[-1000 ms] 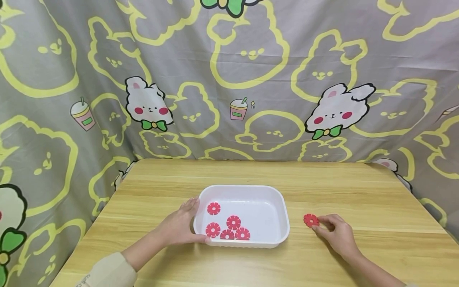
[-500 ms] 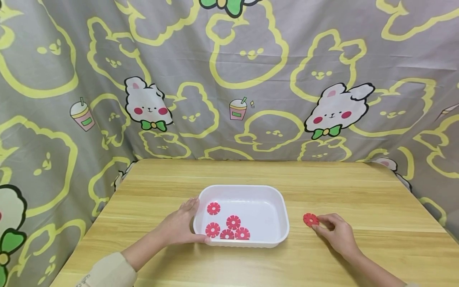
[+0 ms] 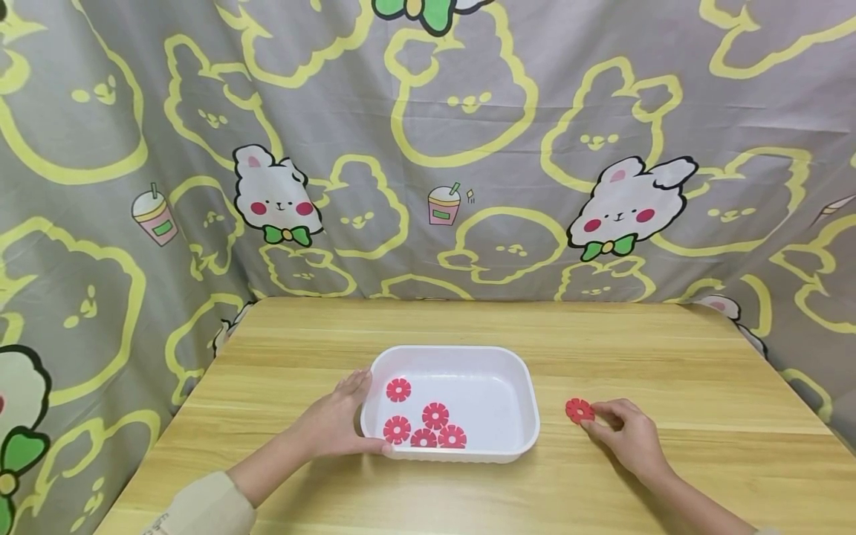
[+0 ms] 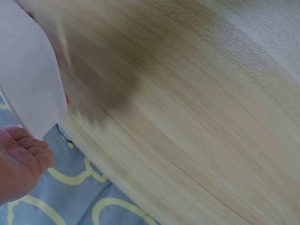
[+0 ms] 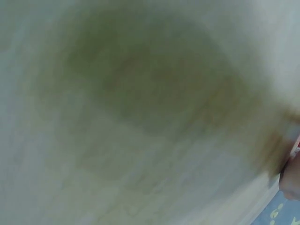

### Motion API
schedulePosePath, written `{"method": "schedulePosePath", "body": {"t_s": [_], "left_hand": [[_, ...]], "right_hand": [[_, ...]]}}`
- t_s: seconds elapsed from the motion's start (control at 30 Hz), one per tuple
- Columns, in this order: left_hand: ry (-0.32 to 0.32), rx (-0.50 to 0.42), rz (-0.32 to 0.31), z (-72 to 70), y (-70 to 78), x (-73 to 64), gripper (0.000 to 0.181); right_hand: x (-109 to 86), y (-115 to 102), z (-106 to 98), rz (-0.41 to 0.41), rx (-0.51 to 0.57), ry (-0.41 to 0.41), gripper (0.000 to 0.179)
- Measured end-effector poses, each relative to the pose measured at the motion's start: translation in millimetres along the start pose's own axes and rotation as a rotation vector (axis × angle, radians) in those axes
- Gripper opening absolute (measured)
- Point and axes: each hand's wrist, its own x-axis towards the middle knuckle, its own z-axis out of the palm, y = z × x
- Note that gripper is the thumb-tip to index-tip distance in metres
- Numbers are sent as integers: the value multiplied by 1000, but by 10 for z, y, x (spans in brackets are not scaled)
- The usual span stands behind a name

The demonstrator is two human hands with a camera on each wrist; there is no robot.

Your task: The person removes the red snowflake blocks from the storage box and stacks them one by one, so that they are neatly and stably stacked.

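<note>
A shallow white plastic tray (image 3: 491, 405) sits on the wooden table. My left hand (image 3: 339, 420) grips its left end, thumb along the front rim and fingers at the left side. In the left wrist view the curled fingers of that hand (image 4: 23, 157) lie against the tray wall (image 4: 30, 65). Several red notched building discs (image 3: 435, 415) lie in the left and front part of the tray. To the right of the tray, my right hand (image 3: 631, 435) pinches another red building disc (image 3: 579, 411) between thumb and fingers, low over the table. The right wrist view catches only a sliver of this hand (image 5: 291, 180).
The wood-grain table (image 3: 468, 494) runs back to a grey curtain (image 3: 374, 96) printed with yellow outlines and white rabbits. More curtain hangs along the left and right sides. A shadow falls across the table in the right wrist view.
</note>
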Motion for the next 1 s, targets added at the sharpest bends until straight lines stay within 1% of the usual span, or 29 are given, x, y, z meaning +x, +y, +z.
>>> {"method": "schedulePosePath", "body": {"t_s": [0.1,0.2,0.37,0.53,0.67,0.77,1.0], "left_hand": [[-2,-3,-3,0,-1,-2,116],[-3,-7,-5,0,-1,-6,116],[1,-6,-3,2,-1,-11,116],[5,-3,-1,1,1,-15,116],[-1,-2,-2,0,2,-15,116],[-4,0,-4,-3,1,-13,115],[-8,0,5,-16,5,-11,115]], "right_hand": [[5,-10,-27,10,1,-14,24],[32,-42,-79,-6,10,1,25],[144,-161,-186,-82,60,58,22],[258,-338,-245,-134,115,66,20],[330,-494,-222,-178,169,70,20],[376,-617,-186,-188,202,54,21],[445,-880,-18,-257,269,4,22]]}}
